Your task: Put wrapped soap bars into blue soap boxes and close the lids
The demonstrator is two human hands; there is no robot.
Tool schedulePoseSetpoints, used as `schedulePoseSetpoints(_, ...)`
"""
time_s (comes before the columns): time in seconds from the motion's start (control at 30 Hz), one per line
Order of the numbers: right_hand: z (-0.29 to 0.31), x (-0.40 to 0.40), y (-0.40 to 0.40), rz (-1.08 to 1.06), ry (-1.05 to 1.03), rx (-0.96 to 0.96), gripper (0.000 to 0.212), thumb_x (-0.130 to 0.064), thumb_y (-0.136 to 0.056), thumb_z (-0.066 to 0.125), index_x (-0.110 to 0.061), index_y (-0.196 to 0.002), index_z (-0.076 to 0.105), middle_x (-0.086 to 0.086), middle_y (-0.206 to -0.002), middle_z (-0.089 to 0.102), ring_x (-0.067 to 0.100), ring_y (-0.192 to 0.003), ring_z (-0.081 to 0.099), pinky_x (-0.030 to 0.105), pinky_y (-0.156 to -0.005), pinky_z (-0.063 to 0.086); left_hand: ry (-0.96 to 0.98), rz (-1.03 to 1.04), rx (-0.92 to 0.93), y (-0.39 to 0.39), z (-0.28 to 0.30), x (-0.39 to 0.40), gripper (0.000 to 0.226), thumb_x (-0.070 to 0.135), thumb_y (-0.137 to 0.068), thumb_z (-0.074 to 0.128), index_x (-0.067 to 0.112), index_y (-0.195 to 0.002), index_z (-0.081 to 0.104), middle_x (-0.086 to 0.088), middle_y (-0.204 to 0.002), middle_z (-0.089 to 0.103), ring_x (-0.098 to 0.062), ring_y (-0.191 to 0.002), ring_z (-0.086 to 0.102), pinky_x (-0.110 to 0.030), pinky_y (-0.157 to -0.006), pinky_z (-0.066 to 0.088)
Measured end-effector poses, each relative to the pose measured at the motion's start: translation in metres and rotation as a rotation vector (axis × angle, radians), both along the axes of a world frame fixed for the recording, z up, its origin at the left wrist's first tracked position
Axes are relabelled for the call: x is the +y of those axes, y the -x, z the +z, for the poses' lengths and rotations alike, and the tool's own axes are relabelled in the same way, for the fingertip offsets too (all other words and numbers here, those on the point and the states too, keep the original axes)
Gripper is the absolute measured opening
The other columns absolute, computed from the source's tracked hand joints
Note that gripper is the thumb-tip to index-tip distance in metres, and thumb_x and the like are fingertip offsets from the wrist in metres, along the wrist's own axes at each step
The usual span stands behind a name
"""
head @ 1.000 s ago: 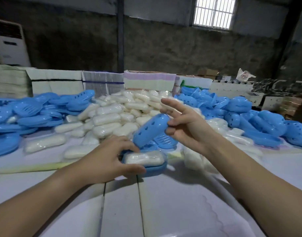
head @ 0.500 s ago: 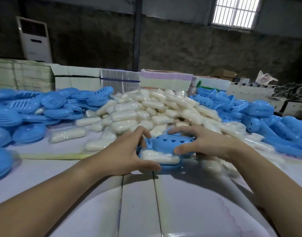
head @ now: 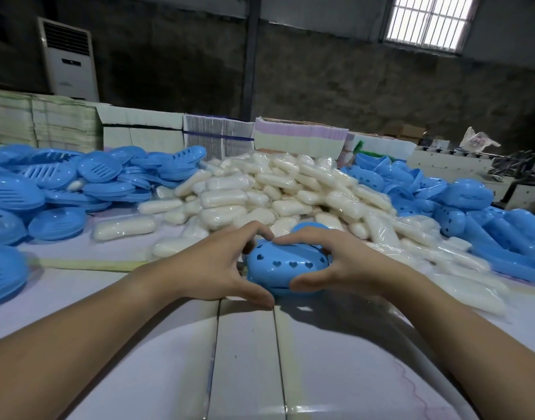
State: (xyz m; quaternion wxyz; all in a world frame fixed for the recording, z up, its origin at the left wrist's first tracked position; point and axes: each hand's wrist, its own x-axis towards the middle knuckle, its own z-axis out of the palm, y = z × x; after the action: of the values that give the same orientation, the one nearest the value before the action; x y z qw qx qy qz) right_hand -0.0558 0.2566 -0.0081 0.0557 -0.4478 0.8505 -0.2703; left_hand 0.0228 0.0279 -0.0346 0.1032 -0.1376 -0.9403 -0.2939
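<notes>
A blue soap box (head: 285, 269) with heart-shaped holes in its lid lies on the white table (head: 245, 359) in front of me, lid down over the base. My left hand (head: 220, 265) grips its left side, thumb at the front edge and fingers over the top. On the box's right side, my right hand (head: 338, 265) grips it the same way. The soap inside is hidden. Behind the box rises a big heap of wrapped white soap bars (head: 260, 189).
Blue box bases and slotted trays (head: 63, 183) are piled at the left. Blue heart-holed lids and boxes (head: 460, 201) are piled at the right. Stacks of flat cartons (head: 299, 137) line the table's far edge. A white standing air conditioner (head: 67, 59) is at the back left.
My right hand brought the lid down over the soap in the base, and both hands now clasp the closed box. The soap bar is no longer visible.
</notes>
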Motion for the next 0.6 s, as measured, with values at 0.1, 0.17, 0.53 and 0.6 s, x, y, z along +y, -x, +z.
schedulePoseSetpoints(0.1,0.0009,0.0010,-0.0008,0.011,-0.012,0.009,0.058,-0.049,-0.069,0.079,-0.063,-0.119,0.054,-0.028,-0.117,0.052,-0.008,-0.103,0.051,0.013,-0.085,0.044,0.001,-0.023,0.023,-0.0010,-0.0003,0.0012,0.068,0.052,-0.062,0.091,0.046,-0.120,0.054,0.020,-0.107,0.061,0.004,-0.104,0.052,-0.019,-0.087,0.046)
schedulePoseSetpoints(0.17,0.0020,0.0012,-0.0023,0.027,-0.019,0.037,0.056,-0.044,-0.069,0.082,-0.064,-0.115,0.056,-0.028,-0.118,0.052,-0.010,-0.105,0.048,0.006,-0.084,0.040,0.029,-0.021,0.041,-0.0014,0.0005,0.0016,0.063,0.051,-0.064,0.090,0.043,-0.117,0.057,0.019,-0.112,0.059,0.003,-0.106,0.051,-0.021,-0.091,0.045)
schedulePoseSetpoints(0.53,0.0080,0.0044,-0.0022,0.030,-0.155,0.120,0.062,-0.059,-0.070,0.075,-0.064,-0.124,0.046,-0.031,-0.118,0.048,-0.013,-0.104,0.045,0.008,-0.079,0.038,0.306,0.000,0.119,-0.0075,0.0082,0.0047,0.071,0.076,-0.062,0.053,0.043,-0.124,0.056,0.029,-0.101,0.054,0.002,-0.100,0.045,-0.023,-0.087,0.042)
schedulePoseSetpoints(0.6,0.0083,0.0075,-0.0049,0.049,-0.152,0.092,0.066,-0.054,-0.070,0.077,-0.062,-0.127,0.045,-0.033,-0.118,0.050,-0.014,-0.104,0.047,0.005,-0.080,0.037,0.345,-0.010,0.120,-0.0085,0.0096,0.0064,0.064,0.075,-0.067,0.047,0.043,-0.122,0.057,0.024,-0.098,0.057,0.000,-0.096,0.044,-0.024,-0.083,0.041)
